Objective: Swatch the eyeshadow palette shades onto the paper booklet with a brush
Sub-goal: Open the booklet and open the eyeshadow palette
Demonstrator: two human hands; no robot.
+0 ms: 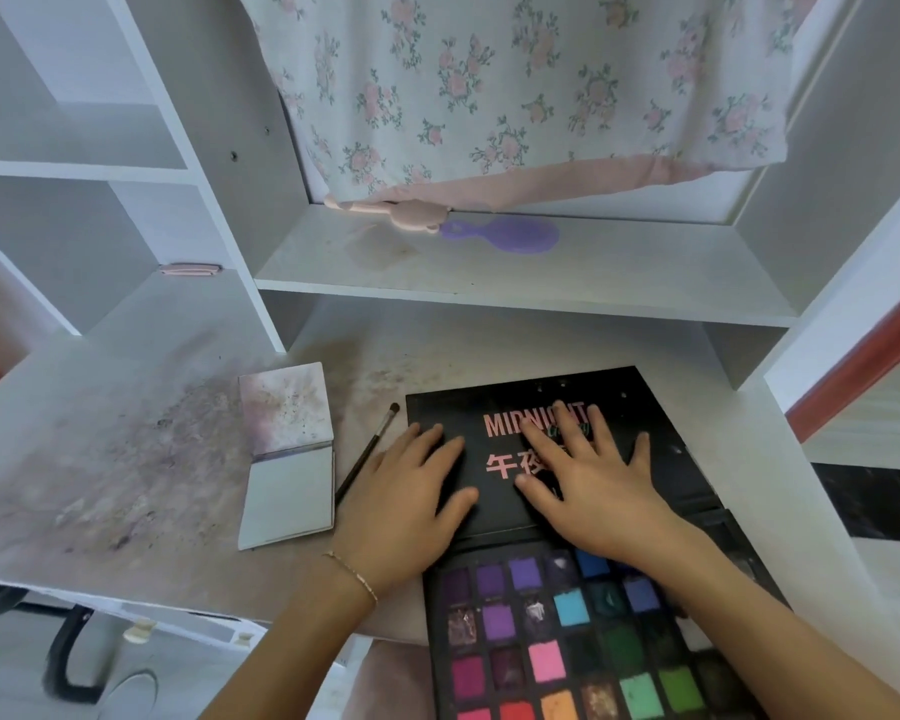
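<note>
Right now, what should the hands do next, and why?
Probably the left hand should lift off the palette lid and pick up the brush lying just beside it. The palette is already open, both hands rest flat on its lid, and nobody holds the brush.

This looks like a home, most likely a bedroom corner fitted out as a dressing or study nook. A white bench (141, 423), smudged with powdery makeup stains, sits inside built-in white shelving (100, 168) with open cubbies. A floral fabric with a pink hem (489, 96), perhaps a curtain or a garment, hangs over the back of the nook. On the shelf (515, 272) below it lie a purple hairbrush (510, 235) and a pink item (396, 213) too blurred to identify. An eyeshadow palette (567, 641) lies open on the bench.
</note>
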